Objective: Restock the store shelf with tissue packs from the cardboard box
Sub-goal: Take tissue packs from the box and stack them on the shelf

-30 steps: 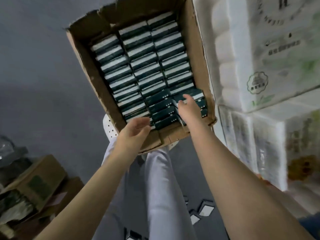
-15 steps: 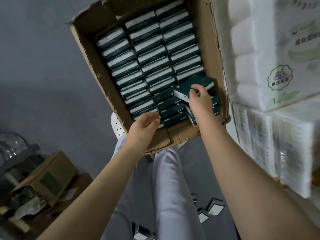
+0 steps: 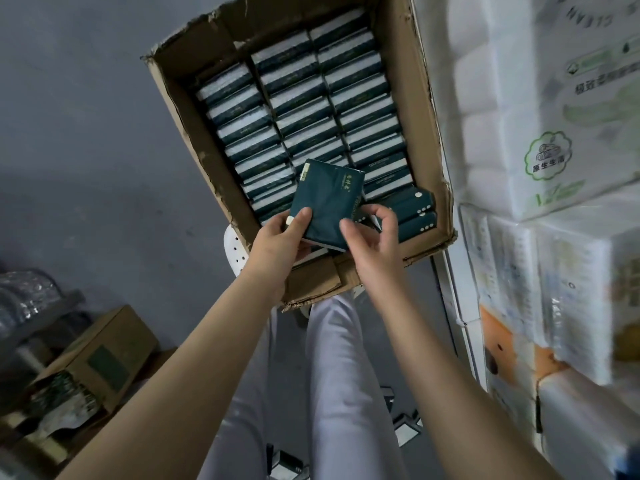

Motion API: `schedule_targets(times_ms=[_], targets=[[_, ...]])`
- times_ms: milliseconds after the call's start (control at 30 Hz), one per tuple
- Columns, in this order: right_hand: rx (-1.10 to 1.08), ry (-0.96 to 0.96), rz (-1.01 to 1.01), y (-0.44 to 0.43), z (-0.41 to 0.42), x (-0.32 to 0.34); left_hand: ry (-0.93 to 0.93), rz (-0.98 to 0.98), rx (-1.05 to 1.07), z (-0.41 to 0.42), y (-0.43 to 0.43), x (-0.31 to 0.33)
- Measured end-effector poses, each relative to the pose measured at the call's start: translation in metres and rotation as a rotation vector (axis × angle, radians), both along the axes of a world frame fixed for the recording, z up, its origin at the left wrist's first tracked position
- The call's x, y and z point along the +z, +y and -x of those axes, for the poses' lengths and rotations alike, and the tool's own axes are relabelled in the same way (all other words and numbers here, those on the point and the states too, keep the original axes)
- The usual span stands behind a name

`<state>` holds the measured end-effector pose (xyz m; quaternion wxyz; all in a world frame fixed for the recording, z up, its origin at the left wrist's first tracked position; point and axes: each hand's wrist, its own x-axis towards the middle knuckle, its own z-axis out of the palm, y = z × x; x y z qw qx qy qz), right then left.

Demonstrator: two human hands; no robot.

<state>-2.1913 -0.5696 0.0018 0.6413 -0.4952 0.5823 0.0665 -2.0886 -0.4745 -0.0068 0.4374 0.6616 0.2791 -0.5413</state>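
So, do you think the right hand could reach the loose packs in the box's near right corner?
Probably yes: the right hand sits beside those loose packs, uncovered in the open box, but must first release the held pack.

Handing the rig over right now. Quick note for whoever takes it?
Left hand grips one pack by its lower left corner, above the box.
Right hand pinches the pack's lower right edge.
Box is nearly full: three rows on edge, and loose packs at the near right corner.
Done: one pack lifted out.
Left: put it on the shelf at right, then the rest.
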Motion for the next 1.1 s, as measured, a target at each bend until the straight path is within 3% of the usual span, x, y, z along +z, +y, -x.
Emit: schedule_targets(times_ms=[233, 433, 733, 900, 1100], targets=[[0.148, 0.361, 0.156, -0.039, 0.014, -0.043, -0.025, -0.064, -0.051, -0.001, 0.016, -0.004], [0.14, 0.438, 0.041, -0.061, 0.018, -0.072, -0.031, -0.082, -0.064, 0.0, 0.023, -0.01], [0.344, 0.627, -0.009, -0.064, 0.01, -0.104, -0.036, -0.073, -0.049, -0.003, 0.024, -0.014], [0.312, 0.513, 0.116, -0.06, 0.008, -0.081, -0.06, -0.09, 0.014, -0.004, 0.022, -0.002], [0.16, 0.269, 0.279, -0.057, -0.017, -0.005, -0.159, -0.063, 0.029, -0.016, 0.009, 0.049]])
